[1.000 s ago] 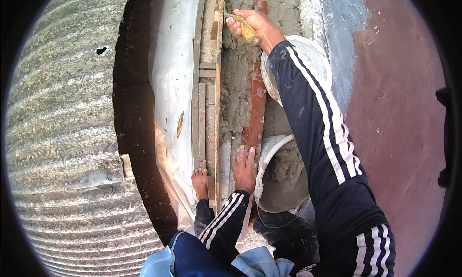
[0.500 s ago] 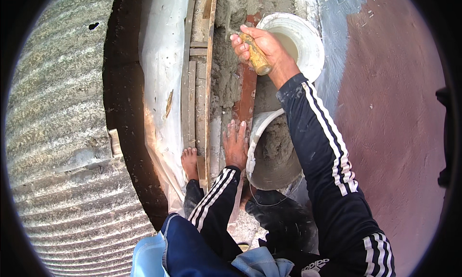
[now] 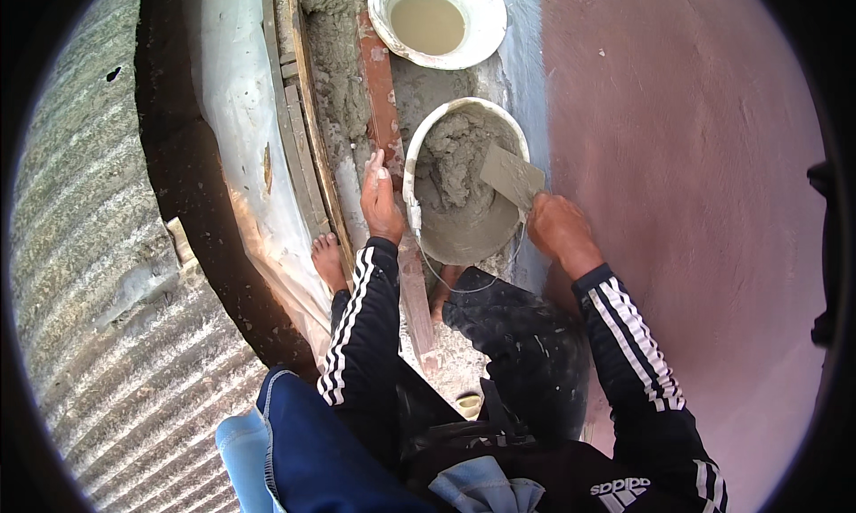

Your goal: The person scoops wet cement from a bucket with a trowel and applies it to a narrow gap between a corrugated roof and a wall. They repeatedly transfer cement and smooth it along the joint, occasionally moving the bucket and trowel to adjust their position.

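My right hand (image 3: 563,231) grips a trowel whose flat, mortar-smeared blade (image 3: 510,176) reaches over the right side of the near bucket (image 3: 413,164). Inside that white bucket is wet grey mortar (image 3: 456,156), heaped toward its far side. My left hand (image 3: 382,201) is just left of the bucket, fingers stretched out and holding nothing. It is beside a reddish-brown beam (image 3: 381,94); whether it touches the beam I cannot tell. The trowel's handle is hidden in my right fist.
Farther off stands a white bucket (image 3: 489,23) of murky water. Wooden boards (image 3: 312,112) edge a rough mortar strip on the left. Beyond them lie plastic sheeting (image 3: 227,76) and corrugated roofing (image 3: 98,210). A reddish-brown wall (image 3: 678,201) rises at right. My bare foot (image 3: 330,262) rests by the boards.
My right hand has brought the trowel from beside the water bucket back to the mortar bucket. My left hand, flat on the beam before, has turned onto its edge. The view has shifted.
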Demonstrator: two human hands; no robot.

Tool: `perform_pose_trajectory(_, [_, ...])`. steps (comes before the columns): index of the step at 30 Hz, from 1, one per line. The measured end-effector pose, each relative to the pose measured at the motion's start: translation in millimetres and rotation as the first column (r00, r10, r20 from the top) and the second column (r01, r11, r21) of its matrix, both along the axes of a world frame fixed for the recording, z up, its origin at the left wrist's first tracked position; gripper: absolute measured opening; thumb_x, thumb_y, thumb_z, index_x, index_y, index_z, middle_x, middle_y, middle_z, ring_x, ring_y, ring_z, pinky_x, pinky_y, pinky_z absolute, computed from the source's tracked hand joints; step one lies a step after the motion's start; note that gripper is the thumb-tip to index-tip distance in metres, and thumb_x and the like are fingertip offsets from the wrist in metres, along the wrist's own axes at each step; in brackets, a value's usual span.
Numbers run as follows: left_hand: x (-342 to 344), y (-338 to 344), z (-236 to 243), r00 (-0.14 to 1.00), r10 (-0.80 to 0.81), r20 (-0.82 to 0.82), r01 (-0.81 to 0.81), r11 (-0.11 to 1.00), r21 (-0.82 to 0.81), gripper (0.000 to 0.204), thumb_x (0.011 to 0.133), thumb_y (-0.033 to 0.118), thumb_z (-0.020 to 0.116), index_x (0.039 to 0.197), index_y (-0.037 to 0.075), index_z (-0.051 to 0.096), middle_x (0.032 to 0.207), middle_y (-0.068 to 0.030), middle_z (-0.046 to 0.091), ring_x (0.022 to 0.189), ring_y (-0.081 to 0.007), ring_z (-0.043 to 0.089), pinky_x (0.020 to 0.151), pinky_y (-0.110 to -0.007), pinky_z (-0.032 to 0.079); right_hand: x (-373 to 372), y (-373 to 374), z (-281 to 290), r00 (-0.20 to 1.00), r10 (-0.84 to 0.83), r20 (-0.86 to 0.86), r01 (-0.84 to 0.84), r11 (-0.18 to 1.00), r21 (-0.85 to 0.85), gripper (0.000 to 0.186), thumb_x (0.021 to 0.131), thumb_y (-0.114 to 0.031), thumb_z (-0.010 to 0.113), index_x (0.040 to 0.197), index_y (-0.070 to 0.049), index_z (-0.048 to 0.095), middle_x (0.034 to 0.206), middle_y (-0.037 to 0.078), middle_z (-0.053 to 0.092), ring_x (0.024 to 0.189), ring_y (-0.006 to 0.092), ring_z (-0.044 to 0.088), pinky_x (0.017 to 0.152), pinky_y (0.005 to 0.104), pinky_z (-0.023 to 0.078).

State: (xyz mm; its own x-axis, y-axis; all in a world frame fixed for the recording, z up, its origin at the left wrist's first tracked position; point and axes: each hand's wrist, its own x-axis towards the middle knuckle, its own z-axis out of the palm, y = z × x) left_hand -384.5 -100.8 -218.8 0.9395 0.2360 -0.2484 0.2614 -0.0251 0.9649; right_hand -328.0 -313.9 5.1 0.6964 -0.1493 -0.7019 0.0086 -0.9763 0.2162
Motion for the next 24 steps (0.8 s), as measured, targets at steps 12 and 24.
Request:
perform_pose_trajectory(12, [6.3,-14.9,2.5,0.995,-0.078,-0.062,0.053,0.941,-0.335,0.066,0.077,-0.001,0.063,0.142,-0.002,0.059,0.165,-0.0303,0.031,0.161,-0.0265,0.016,0.127,-0.038,-0.009,-25.2,-39.0,-176.6,0.874,0.33,-0.358,-0.319,0.943,0.091,0.022,0.083,-0.012,0.073,0.101,-0.005,0.082,0.104,0.018,0.078,0.097,0.0349,0.076,0.079,0.0467,0.06])
perform_pose_trajectory(24, [4.3,-15.0,-4.6,0.992,-0.086,-0.092,0.032,0.877,-0.479,0.067,0.077,-0.008,0.06,0.143,-0.01,0.053,0.17,-0.0255,0.025,0.162,-0.0252,0.012,0.127,-0.035,-0.01,-77.8,36.8,-193.1,0.468,-0.794,-0.387,0.82,0.227,0.526,0.027,0.091,-0.016,0.071,0.106,0.004,0.061,0.067,0.006,0.06,0.046,0.018,0.057,0.038,0.0345,0.046])
